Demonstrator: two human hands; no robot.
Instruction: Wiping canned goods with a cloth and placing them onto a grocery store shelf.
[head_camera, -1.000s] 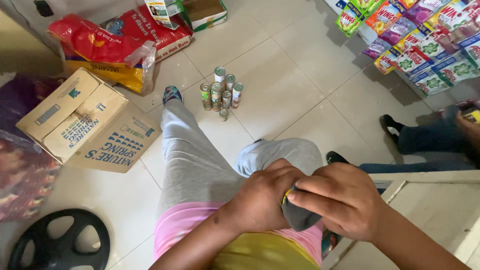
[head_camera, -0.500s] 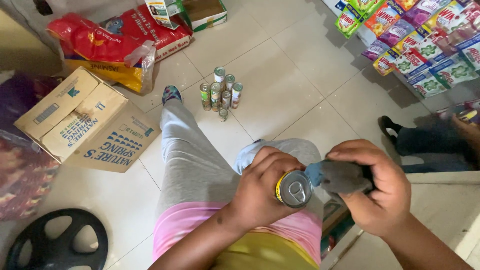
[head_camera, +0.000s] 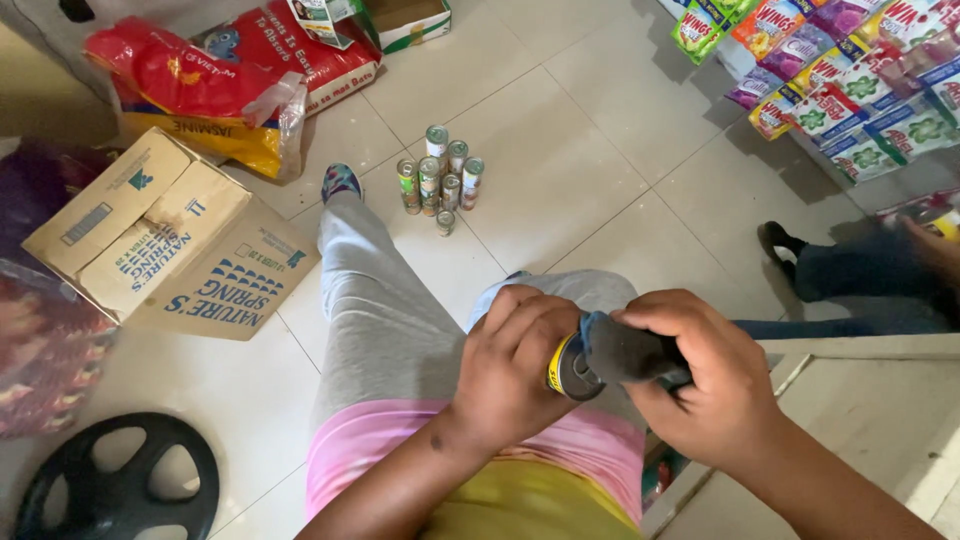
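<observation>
My left hand (head_camera: 515, 365) grips a small yellow-labelled tin can (head_camera: 567, 366) over my lap, its metal top turned to the right. My right hand (head_camera: 705, 385) holds a dark grey cloth (head_camera: 625, 352) bunched in its fingers and pressed against the can's top. I sit with grey-trousered legs (head_camera: 375, 300) stretched out over the tiled floor. A cluster of several similar small cans (head_camera: 440, 175) stands on the tiles beyond my foot.
An open cardboard box (head_camera: 165, 240) lies at the left, with red and yellow sacks (head_camera: 215, 70) behind it. A black wheel-shaped object (head_camera: 110, 490) sits bottom left. Hanging sachet strips (head_camera: 840, 70) fill the top right. Another person's leg and shoe (head_camera: 845, 265) rest at the right.
One second ago both hands covered the can. Half a second ago my right hand drew the cloth off its top; now the cloth is pressed back against it.
</observation>
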